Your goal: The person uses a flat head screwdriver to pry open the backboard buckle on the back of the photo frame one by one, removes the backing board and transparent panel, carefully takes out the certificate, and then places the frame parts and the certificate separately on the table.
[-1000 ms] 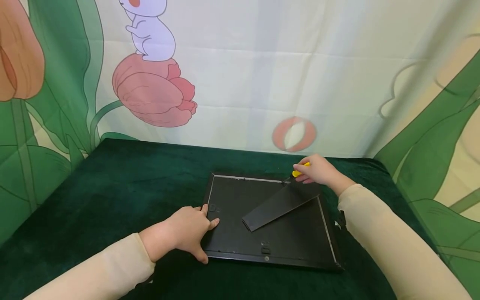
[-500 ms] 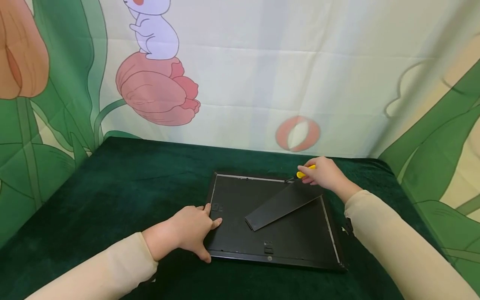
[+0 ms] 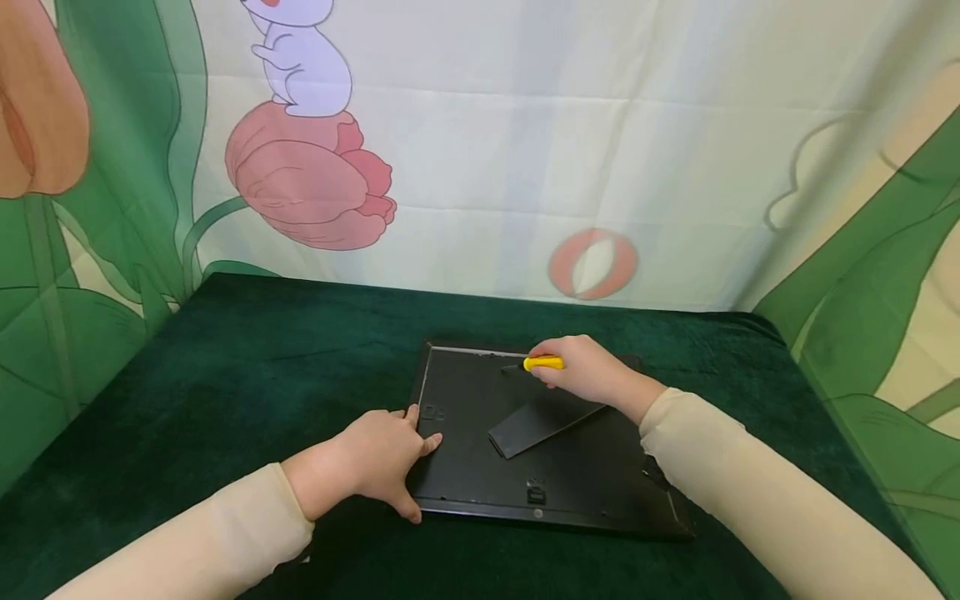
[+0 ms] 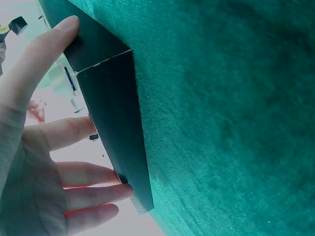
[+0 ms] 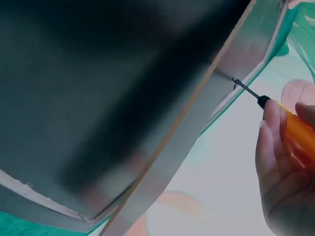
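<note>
A black picture frame (image 3: 465, 483) lies back side up, with its flat stand leg (image 3: 525, 427) slanting across the backing board. My left hand (image 3: 384, 458) rests on the near left corner, thumb on the near side and fingers spread along the left side. The left wrist view shows those fingers fairly straight against the frame's outer wall (image 4: 115, 113). My right hand (image 3: 588, 367) grips a screwdriver by its yellow handle (image 3: 545, 362). Its thin dark shaft (image 5: 248, 88) points left, with the tip close to the far inner edge of the frame, near a small dark tab (image 3: 491, 354).
Dark green velvet cloth (image 3: 285, 358) covers the table under the frame. A hanger (image 3: 536, 493) sits on the backing near the front edge. Behind stands a printed curtain (image 3: 465, 167) with a rabbit and tulips.
My right hand has moved left along the far edge with the screwdriver, from near the stand leg's upper end to left of it. The left hand stays at its corner.
</note>
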A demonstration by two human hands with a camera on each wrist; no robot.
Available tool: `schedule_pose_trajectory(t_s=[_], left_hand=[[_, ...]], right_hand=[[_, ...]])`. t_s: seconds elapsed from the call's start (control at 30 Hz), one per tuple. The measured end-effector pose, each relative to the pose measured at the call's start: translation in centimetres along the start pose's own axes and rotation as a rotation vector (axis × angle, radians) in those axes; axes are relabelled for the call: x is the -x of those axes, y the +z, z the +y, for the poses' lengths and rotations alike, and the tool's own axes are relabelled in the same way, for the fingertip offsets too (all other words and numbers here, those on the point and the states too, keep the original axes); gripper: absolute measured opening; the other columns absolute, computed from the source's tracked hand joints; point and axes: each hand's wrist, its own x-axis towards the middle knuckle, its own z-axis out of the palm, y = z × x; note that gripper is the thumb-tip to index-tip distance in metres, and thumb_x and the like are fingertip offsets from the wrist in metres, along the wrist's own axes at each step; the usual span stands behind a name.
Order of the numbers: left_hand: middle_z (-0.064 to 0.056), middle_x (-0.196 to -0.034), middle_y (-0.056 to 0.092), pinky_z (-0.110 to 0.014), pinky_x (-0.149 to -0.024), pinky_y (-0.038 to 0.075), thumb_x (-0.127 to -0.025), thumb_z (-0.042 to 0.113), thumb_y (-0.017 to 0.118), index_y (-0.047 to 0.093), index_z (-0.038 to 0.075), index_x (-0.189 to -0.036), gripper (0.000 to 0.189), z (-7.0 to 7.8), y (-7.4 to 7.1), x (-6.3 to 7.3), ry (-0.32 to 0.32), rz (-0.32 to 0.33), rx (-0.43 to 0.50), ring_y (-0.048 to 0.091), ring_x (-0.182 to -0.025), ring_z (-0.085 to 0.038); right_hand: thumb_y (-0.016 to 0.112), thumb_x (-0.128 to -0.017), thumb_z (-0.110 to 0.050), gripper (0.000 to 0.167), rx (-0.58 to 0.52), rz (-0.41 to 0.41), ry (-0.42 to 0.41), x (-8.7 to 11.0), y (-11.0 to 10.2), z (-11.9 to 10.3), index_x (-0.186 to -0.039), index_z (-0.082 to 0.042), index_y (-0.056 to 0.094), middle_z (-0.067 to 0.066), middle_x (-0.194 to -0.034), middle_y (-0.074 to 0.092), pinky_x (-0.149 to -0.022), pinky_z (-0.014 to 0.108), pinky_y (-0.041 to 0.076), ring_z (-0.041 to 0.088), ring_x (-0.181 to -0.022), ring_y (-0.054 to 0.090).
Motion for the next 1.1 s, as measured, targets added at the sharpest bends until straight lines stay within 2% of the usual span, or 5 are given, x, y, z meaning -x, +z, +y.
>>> schedule_pose_trajectory(t_s=[0.23, 0.63, 0.8, 0.97, 1.1], left_hand=[[-0.025, -0.134, 0.047, -0.042, -0.088, 0.047, -0.060, 0.072, 0.070, 0.051, 0.020, -0.136, 0.094, 0.1, 0.0, 0.1, -0.008, 0.001, -0.005, 0.053, -0.115, -0.034], [-0.025, -0.133, 0.047, -0.042, -0.088, 0.047, -0.060, 0.071, 0.070, 0.051, 0.020, -0.136, 0.094, 0.4, -0.2, -0.1, 0.001, 0.000, -0.013, 0.053, -0.113, -0.034], [-0.026, -0.133, 0.047, -0.043, -0.089, 0.047, -0.060, 0.071, 0.070, 0.051, 0.019, -0.136, 0.094, 0.3, -0.2, 0.0, -0.001, -0.008, -0.011, 0.053, -0.113, -0.035], [-0.026, -0.132, 0.047, -0.043, -0.088, 0.047, -0.060, 0.071, 0.070, 0.052, 0.019, -0.135, 0.094, 0.2, -0.2, 0.0, 0.008, -0.002, -0.014, 0.054, -0.112, -0.035], [-0.027, -0.132, 0.047, -0.043, -0.088, 0.047, -0.060, 0.070, 0.071, 0.052, 0.019, -0.135, 0.093, 0.3, -0.3, -0.1, 0.009, 0.003, -0.014, 0.054, -0.112, -0.035]], right_hand=[[0.055, -0.094, -0.016, 0.040, 0.151, -0.063, -0.041, -0.9, 1.2, -1.2, -0.131, -0.002, 0.052, 0.013, -0.115, 0.059, -0.066, 0.026, 0.048, 0.015, -0.074, 0.057], [0.055, -0.092, -0.020, 0.041, 0.563, -0.043, -0.121, -0.9, 2.9, -2.2, -0.128, 0.000, 0.053, 0.012, -0.110, 0.061, -0.064, 0.028, 0.052, 0.018, -0.078, 0.062], [0.054, -0.093, -0.023, 0.042, 0.822, 0.005, -0.186, -0.7, 4.2, -2.7, -0.127, 0.001, 0.055, 0.010, -0.099, 0.065, -0.042, 0.023, 0.042, 0.011, -0.049, 0.050], [0.052, -0.094, -0.023, 0.036, 1.019, 0.075, -0.208, -0.7, 5.0, -3.3, -0.123, -0.004, 0.061, 0.002, -0.060, 0.057, -0.036, 0.022, 0.035, 0.009, -0.039, 0.040], [0.051, -0.095, -0.022, 0.036, 1.021, 0.008, -0.151, -1.0, 4.7, -3.5, -0.126, -0.005, 0.059, 0.000, -0.048, 0.044, -0.036, 0.023, 0.032, 0.009, -0.037, 0.034]])
